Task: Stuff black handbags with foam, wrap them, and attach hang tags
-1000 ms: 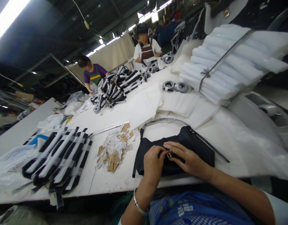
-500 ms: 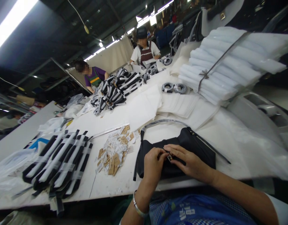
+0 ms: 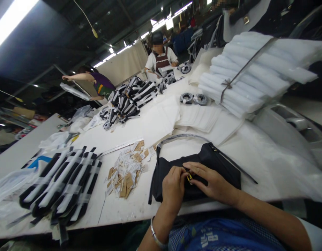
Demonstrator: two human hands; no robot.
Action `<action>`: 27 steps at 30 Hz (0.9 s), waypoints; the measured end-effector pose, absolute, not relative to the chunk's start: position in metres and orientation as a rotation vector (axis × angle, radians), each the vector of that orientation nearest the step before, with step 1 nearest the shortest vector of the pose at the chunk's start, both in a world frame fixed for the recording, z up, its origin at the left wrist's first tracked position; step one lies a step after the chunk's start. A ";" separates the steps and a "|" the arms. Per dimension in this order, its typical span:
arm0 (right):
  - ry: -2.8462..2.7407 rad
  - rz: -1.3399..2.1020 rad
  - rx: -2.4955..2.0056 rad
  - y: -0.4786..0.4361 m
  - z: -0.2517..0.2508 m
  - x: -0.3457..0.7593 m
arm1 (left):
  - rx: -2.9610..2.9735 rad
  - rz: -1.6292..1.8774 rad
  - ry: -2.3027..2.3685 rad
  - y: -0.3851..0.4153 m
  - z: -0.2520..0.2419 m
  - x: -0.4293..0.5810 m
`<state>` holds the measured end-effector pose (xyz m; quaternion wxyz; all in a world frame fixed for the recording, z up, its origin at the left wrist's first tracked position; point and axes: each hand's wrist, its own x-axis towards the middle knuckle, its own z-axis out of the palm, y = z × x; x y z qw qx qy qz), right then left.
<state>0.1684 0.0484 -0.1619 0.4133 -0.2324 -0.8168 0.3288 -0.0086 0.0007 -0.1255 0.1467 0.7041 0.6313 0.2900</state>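
A black handbag (image 3: 218, 164) lies flat near the table's front edge, its wrapped handle (image 3: 184, 137) arching away from me. My left hand (image 3: 173, 190) rests on the bag, fingers curled and pinched at a small gold metal fitting (image 3: 189, 177) on its front. My right hand (image 3: 211, 181) lies over the bag from the right, its fingers pressed together on the same fitting. A silver bangle circles my left wrist.
A heap of paper tags (image 3: 125, 170) lies left of the bag, and wrapped black straps (image 3: 64, 183) further left. White sheets (image 3: 200, 116), tape rolls (image 3: 193, 98) and a tied white bundle (image 3: 255, 73) sit behind. Two other people work at the table's far end.
My hands stay on the bag's fitting with small finger shifts. The person in purple at the far end has turned away and stretched an arm out to the left.
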 end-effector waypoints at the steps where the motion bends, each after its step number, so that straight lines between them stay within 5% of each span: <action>1: -2.052 0.830 -0.596 0.049 -0.162 0.169 | 2.039 0.835 1.813 0.000 -0.126 -0.008; 13: -1.986 1.007 -0.687 0.050 -0.159 0.170 | 2.126 1.059 1.654 -0.008 -0.127 -0.009; 23: -1.962 0.989 -0.692 0.056 -0.162 0.169 | 1.141 1.051 1.156 -0.052 -0.088 -0.022; 27: -1.991 0.919 -0.726 0.055 -0.161 0.169 | 1.068 1.153 1.470 -0.105 -0.106 -0.069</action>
